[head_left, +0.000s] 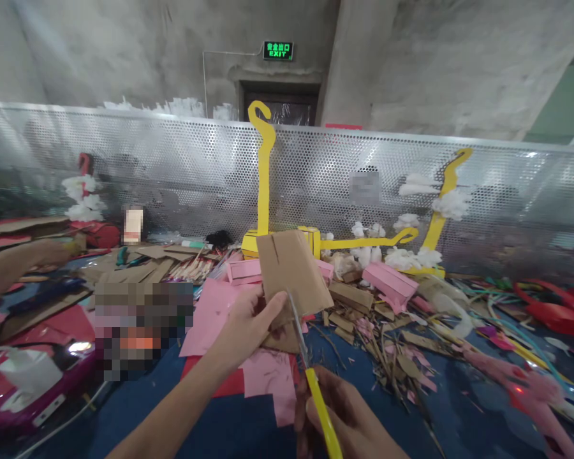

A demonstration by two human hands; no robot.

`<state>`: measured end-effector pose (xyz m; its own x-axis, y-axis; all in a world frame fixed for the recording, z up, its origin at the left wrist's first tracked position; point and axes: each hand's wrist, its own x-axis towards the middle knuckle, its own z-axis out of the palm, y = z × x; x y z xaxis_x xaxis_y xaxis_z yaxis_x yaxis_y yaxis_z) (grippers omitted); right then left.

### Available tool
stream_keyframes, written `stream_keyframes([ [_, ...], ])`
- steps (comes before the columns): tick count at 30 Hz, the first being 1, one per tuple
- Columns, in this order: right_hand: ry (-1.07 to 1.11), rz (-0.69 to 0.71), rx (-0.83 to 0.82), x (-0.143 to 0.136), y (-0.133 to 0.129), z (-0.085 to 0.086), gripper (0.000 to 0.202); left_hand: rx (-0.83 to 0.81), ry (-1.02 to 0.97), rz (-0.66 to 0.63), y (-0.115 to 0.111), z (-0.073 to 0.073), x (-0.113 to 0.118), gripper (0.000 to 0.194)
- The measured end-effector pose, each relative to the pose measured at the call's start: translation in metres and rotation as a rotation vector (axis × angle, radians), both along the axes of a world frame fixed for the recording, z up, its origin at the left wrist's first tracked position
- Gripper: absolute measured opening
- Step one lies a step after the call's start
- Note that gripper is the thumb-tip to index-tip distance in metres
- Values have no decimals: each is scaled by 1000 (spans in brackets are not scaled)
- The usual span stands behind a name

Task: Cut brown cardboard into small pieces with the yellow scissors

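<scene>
My left hand (251,319) is closed on a piece of brown cardboard (294,261), with the thumb on its near face and the fingers behind. A short dark slit or line runs down from the cardboard's top edge. In my right hand (339,408) is a pair of yellow-handled scissors (319,401), seen edge-on. Their metal blades reach up to the cardboard's lower part; whether they are cutting into it, I cannot tell. Beneath the hands lie pink paper sheets (210,319) on a blue tabletop (229,424).
Behind the cardboard stands a yellow hooked paper shape (264,178). Cardboard scraps and twigs (382,357) litter the right side, near a pink glue gun (530,382). A purple power strip (43,408) lies front left. Another person's arm (14,268) reaches in at left. A perforated metal panel (182,172) closes the back.
</scene>
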<state>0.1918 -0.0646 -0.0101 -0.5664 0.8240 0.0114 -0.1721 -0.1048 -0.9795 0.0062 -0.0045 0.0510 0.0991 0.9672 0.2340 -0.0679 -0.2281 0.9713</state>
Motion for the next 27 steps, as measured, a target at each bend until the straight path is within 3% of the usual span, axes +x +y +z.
stream_keyframes([
  [11,34,-298,29,7,-9,-20,61,65,63,-261,-11,-3,4,28],
  [14,21,-285,70,6,-3,-19,55,85,41,-286,-15,-2,8,27],
  [19,-117,-195,157,5,8,-13,51,116,34,-262,-19,-3,15,26],
  [27,-210,-256,132,3,9,-18,56,92,32,-174,-19,-7,18,28],
])
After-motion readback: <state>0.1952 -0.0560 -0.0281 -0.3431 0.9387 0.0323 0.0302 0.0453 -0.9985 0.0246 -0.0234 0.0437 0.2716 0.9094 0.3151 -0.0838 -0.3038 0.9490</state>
